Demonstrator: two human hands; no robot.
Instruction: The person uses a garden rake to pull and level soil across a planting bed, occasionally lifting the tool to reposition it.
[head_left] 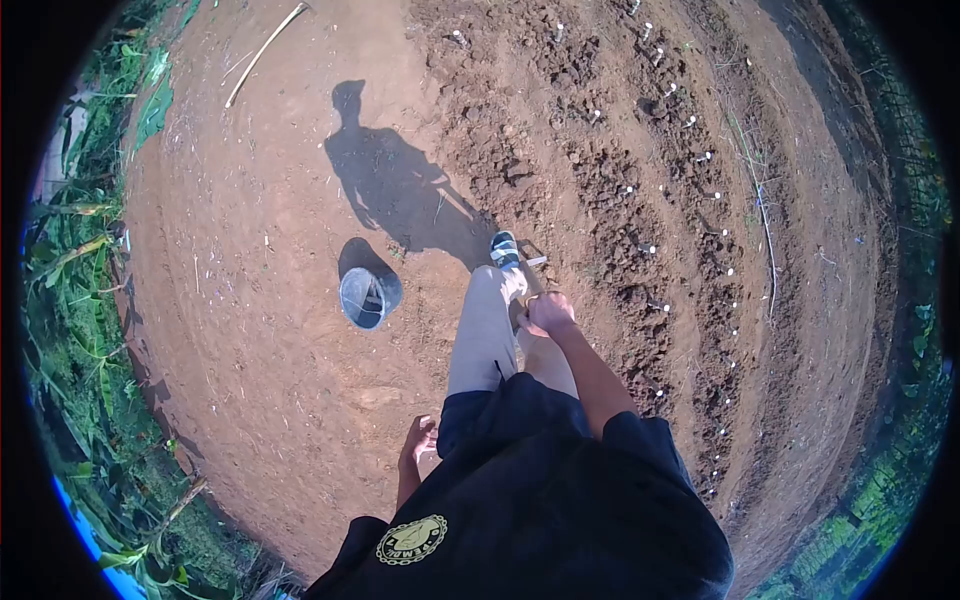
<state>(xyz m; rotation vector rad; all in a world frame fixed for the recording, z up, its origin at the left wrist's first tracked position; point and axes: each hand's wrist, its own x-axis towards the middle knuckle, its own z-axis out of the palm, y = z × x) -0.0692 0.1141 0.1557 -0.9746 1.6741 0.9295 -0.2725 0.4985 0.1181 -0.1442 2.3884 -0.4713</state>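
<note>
My right hand (550, 312) is closed around the wooden handle (528, 282) of a tool, in front of my right thigh. The tool's lower end, by my sandalled foot (504, 249), shows a dark metal part and a pale piece (537, 261) beside it. Low at my left side hangs my left hand (424, 436), its fingers curled loosely and apart, with nothing visible in it. A grey bucket (362, 299) stands on the bare soil ahead and to the left, with something light-coloured inside that I cannot make out.
Rows of dug, clumpy soil (610, 190) run along the right, dotted with several small white pieces. A long pale stick (264, 55) lies at the upper left. Thin branches (765, 215) lie farther right. Green plants (90, 340) border the left edge.
</note>
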